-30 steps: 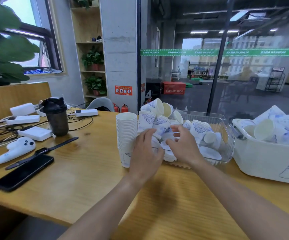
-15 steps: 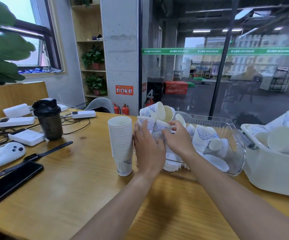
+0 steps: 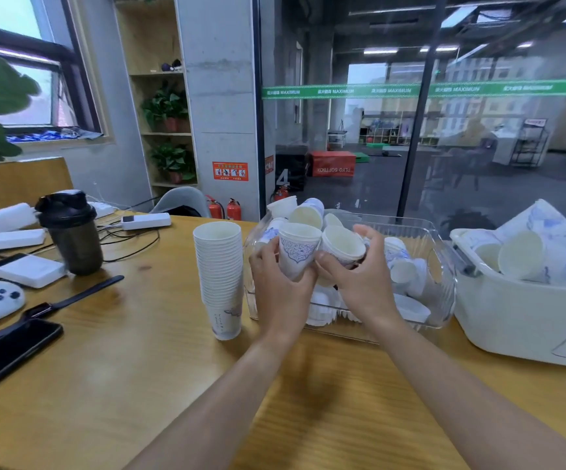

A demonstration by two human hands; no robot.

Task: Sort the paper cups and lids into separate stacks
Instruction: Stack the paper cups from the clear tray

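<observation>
Both hands work at centre frame over the clear bin (image 3: 440,266): the left hand (image 3: 283,286) grips an upright patterned paper cup (image 3: 297,254), the right hand (image 3: 359,279) grips a tilted cup (image 3: 342,245). Next, probably, nest them and carry them left to the tall cup stack (image 3: 220,276). Lids low in the bin are blurred and partly hidden by the hands

The left hand (image 3: 279,286) is covering the lower half of its patterned cup (image 3: 297,250), and the right hand (image 3: 359,283) is hiding the base of the tilted cup (image 3: 341,246). The white bin (image 3: 525,320) is running off the right edge, the phone (image 3: 10,354) off the left.
</observation>
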